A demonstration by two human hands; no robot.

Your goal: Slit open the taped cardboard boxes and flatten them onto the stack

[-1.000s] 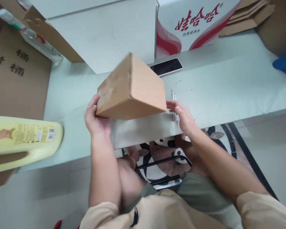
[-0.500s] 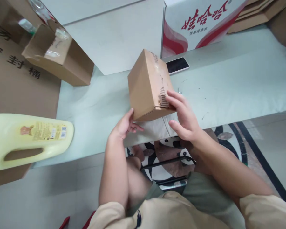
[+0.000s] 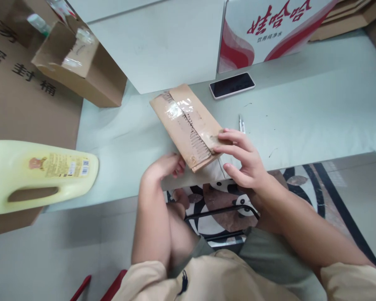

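Observation:
A small brown cardboard box (image 3: 188, 123) lies on the pale green table (image 3: 301, 113), its taped and torn face turned up. My left hand (image 3: 164, 167) curls its fingers under the box's near left corner. My right hand (image 3: 242, 156) has its fingertips on the box's near right edge, the other fingers spread. Both hands hold the box near the table's front edge.
A pen (image 3: 240, 123) lies just right of the box, a phone (image 3: 232, 85) behind it. A red-and-white carton (image 3: 269, 29) stands at the back. An open cardboard box (image 3: 78, 67) and a yellow jug (image 3: 34, 175) are on the left.
The box has been turned over and laid down; its taped face now points up. Both hands shifted along its near edges.

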